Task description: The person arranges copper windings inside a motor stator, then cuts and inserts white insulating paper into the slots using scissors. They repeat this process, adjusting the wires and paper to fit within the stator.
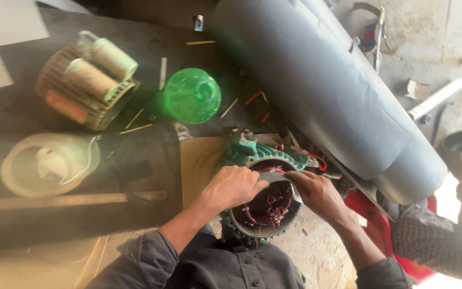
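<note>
On a dark, cluttered workshop floor [135,160], a green motor housing [260,187] stands open-end up. The left hand [233,187] and right hand [316,192] pinch a grey strip [279,176] across its rim. A green plastic bottle [191,96] lies behind; a large grey roll [338,91] crowds the right.

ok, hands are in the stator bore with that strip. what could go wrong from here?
1. Both hands, left hand and right hand, work a grey strip at the rim of the green motor housing; the rim edge could nick fingers.
2. The reddish windings sit right under the strip, so snagging may scrape them.
</note>
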